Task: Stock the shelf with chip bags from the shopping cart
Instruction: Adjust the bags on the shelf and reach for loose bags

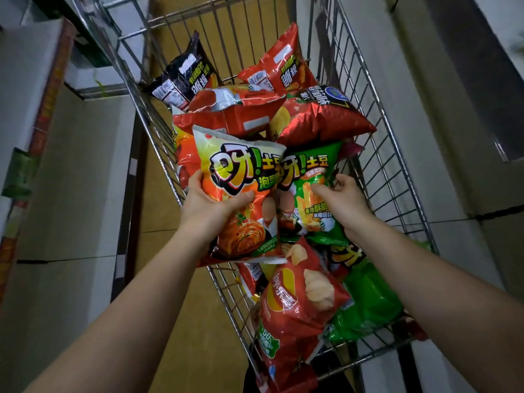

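Observation:
A wire shopping cart (377, 154) below me holds several chip bags. My left hand (209, 199) grips an orange chip bag (241, 194) by its left side, thumb across the front, and holds it above the pile. My right hand (340, 197) pinches a green chip bag (309, 194) that lies just right of the orange one, thumb on its front. A red chip bag (295, 307) leans at the near end of the cart. Other red bags (320, 117) and a black bag (184, 78) lie at the far end.
Shelving with a red edge strip (48, 103) runs along the left side. White shelf units (442, 137) stand on the right. The tan floor (181, 307) shows under and left of the cart. Another green bag (368, 304) sits at the cart's near right corner.

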Action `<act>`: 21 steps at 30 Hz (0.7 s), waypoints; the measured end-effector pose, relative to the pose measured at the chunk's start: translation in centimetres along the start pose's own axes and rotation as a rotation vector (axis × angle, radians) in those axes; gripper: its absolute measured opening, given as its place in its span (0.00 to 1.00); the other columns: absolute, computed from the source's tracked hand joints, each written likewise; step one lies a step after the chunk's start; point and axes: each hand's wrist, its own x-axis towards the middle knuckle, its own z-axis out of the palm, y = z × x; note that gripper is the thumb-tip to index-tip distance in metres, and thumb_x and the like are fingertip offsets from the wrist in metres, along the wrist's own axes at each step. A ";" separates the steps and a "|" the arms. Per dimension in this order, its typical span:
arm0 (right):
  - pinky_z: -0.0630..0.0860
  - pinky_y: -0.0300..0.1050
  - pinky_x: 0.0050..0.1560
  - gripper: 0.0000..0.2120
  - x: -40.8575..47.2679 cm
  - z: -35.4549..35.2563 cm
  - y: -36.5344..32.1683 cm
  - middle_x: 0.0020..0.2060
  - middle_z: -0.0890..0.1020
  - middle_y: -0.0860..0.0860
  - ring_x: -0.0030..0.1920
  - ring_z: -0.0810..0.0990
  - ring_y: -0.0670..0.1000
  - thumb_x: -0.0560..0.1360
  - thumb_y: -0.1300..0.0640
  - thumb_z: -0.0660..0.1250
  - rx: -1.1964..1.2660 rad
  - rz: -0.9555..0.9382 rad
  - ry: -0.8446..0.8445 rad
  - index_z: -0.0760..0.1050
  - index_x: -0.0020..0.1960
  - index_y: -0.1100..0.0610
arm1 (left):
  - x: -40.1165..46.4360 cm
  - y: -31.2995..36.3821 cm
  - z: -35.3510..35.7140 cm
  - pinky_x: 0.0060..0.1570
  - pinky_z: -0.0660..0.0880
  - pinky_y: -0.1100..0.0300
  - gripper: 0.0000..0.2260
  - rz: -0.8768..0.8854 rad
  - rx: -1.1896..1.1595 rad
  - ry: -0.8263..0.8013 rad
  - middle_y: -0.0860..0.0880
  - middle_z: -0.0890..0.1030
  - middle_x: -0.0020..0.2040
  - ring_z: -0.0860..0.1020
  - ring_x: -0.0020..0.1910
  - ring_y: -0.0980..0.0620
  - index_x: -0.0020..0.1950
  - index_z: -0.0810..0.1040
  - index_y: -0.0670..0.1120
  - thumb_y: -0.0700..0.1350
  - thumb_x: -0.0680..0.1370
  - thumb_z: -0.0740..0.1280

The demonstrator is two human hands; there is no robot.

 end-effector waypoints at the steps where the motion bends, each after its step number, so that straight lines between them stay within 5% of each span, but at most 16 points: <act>1: 0.68 0.49 0.65 0.36 0.4 0.2 0.1 0.68 0.69 0.55 0.65 0.71 0.55 0.73 0.50 0.69 0.009 0.033 -0.019 0.56 0.74 0.58 | 0.2 -0.1 0.1 0.59 0.69 0.54 0.44 0.003 0.006 0.000 0.48 0.72 0.66 0.72 0.56 0.51 0.77 0.54 0.49 0.47 0.68 0.76; 4: 0.64 0.50 0.67 0.43 1.1 0.7 0.4 0.73 0.62 0.55 0.71 0.64 0.56 0.71 0.46 0.71 -0.022 0.100 -0.077 0.50 0.76 0.57 | 0.8 -0.5 0.6 0.64 0.70 0.48 0.46 -0.008 0.033 -0.012 0.48 0.72 0.67 0.74 0.62 0.47 0.77 0.54 0.50 0.49 0.66 0.78; 6: 0.68 0.48 0.63 0.42 1.3 0.8 0.5 0.70 0.67 0.55 0.67 0.69 0.56 0.69 0.46 0.72 -0.056 0.137 -0.097 0.56 0.75 0.58 | 0.9 -0.7 0.9 0.65 0.70 0.45 0.47 -0.009 0.060 -0.027 0.47 0.72 0.68 0.74 0.63 0.45 0.77 0.53 0.51 0.51 0.66 0.78; 9: 0.73 0.41 0.43 0.22 0.9 0.8 0.1 0.51 0.79 0.53 0.44 0.78 0.50 0.69 0.50 0.74 0.005 0.159 -0.147 0.74 0.58 0.58 | 1.1 -1.1 1.3 0.66 0.69 0.46 0.47 -0.004 0.104 -0.033 0.47 0.71 0.69 0.72 0.65 0.44 0.77 0.52 0.51 0.53 0.66 0.77; 14: 0.77 0.49 0.51 0.09 -0.4 1.0 0.8 0.41 0.80 0.50 0.44 0.80 0.53 0.68 0.53 0.74 0.077 0.070 -0.012 0.74 0.41 0.49 | 0.8 -0.7 1.6 0.65 0.69 0.50 0.45 0.071 0.133 -0.044 0.48 0.72 0.67 0.72 0.65 0.46 0.76 0.54 0.51 0.53 0.67 0.77; 21: 0.76 0.50 0.52 0.20 -3.4 1.3 1.4 0.45 0.79 0.49 0.48 0.79 0.53 0.65 0.51 0.76 0.061 -0.040 0.206 0.70 0.52 0.49 | -0.5 0.8 1.4 0.63 0.68 0.57 0.44 0.225 0.139 -0.078 0.55 0.71 0.57 0.71 0.59 0.54 0.76 0.56 0.51 0.50 0.66 0.78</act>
